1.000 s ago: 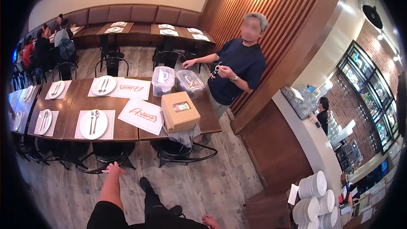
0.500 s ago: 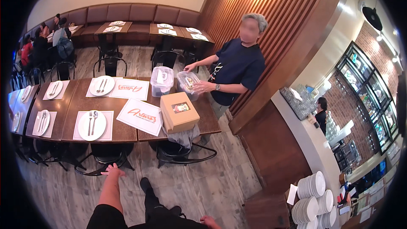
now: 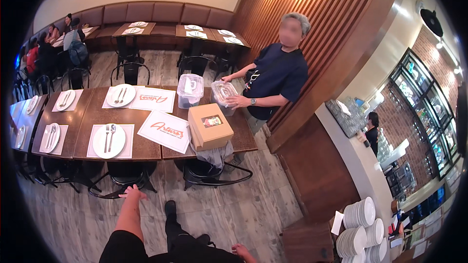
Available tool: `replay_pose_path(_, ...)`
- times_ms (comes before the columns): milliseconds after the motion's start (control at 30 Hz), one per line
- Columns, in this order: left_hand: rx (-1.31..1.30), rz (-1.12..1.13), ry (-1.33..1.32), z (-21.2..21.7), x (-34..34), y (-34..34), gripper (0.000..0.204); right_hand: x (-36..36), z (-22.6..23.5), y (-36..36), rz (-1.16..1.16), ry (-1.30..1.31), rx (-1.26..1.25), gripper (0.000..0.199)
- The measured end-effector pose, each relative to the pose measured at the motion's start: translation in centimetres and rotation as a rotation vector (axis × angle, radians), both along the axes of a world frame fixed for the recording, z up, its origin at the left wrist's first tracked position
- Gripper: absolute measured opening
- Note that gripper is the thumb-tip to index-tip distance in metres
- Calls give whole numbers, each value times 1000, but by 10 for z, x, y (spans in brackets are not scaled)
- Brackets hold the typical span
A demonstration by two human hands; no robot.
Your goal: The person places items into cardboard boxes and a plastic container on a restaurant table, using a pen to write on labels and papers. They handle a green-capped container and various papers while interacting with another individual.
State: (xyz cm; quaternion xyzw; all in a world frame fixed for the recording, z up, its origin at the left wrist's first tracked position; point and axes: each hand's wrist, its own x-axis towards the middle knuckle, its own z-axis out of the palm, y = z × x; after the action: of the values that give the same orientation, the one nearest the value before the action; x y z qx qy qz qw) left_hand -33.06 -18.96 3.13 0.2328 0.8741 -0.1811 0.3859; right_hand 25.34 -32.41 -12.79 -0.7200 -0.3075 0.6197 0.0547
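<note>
My left hand [image 3: 132, 193] is stretched forward with its fingers apart and nothing in it. It is at the back rail of a black metal chair [image 3: 126, 171]; I cannot tell whether it touches the rail. My right hand [image 3: 241, 251] hangs low by the bottom edge, loosely open, with nothing seen in it. Beyond, on the brown table [image 3: 146, 154], sit a brown cardboard box [image 3: 210, 127], a clear lidded plastic tub [image 3: 190, 90] and printed paper placemats [image 3: 164, 131]. Across the table a person in a dark shirt [image 3: 279, 75] has both hands on another clear lidded container [image 3: 224, 92].
White plates [image 3: 108, 141] with forks and spoons lie on placemats. Another black chair [image 3: 214, 178] stands at the table's near side, under grey cloth [image 3: 217, 157]. Plate stacks [image 3: 358, 231] rise at lower right beside a curved counter [image 3: 348, 160]. Seated people [image 3: 73, 39] are far left.
The view has shifted slightly, so the table and room sit a little further right. The other person's head and hands have moved slightly over the container. My left arm stays stretched out.
</note>
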Motion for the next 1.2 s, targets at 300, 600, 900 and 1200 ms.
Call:
replay_pose_path(300, 18, -23, 3, 10, 2, -4, 119, -6, 1, -2, 18, 30, 7, 23)
replay_pose_path(600, -6, -23, -14, 12, 4, 0, 121, -2, -9, -8, 32, 91, -56, 21)
replay_pose_path(900, -39, -16, -53, 36, 5, 1, 124, -7, 8, -11, -23, 2, 16, 15)
replay_pose_path(1200, -11, -13, -44, 32, 12, -2, 122, 4, 3, -6, -83, 75, 37, 11)
